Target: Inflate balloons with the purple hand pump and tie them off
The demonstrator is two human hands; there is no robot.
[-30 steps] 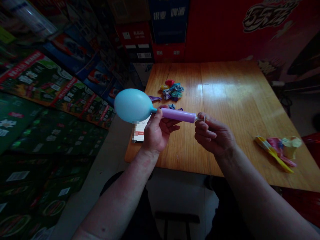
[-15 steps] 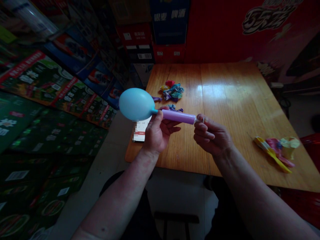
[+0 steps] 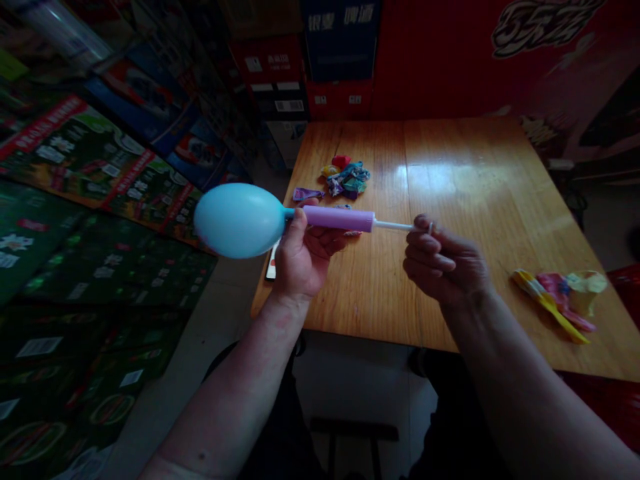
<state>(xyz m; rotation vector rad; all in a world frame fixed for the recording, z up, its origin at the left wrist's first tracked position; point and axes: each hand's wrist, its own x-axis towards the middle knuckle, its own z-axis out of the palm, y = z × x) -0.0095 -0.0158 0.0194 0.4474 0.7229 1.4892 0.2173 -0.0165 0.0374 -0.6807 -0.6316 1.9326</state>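
Note:
A light blue balloon [image 3: 239,220], partly inflated, sits on the nozzle of a purple hand pump [image 3: 338,218]. My left hand [image 3: 302,255] is wrapped round the pump's barrel near the balloon's neck. My right hand [image 3: 447,262] is closed on the pump's handle, and the white plunger rod [image 3: 393,227] shows between barrel and hand. Both are held over the near left part of the wooden table [image 3: 465,193].
A heap of limp coloured balloons [image 3: 347,177] lies on the table beyond the pump, a purple one [image 3: 306,194] beside it. More balloons and a yellow piece [image 3: 557,298] lie at the right. Printed cartons [image 3: 100,187] are stacked on the left. A stool [image 3: 353,433] stands below.
My right hand has pulled the handle out to the right, baring the white rod. The pump and balloon have shifted left, and the balloon looks larger.

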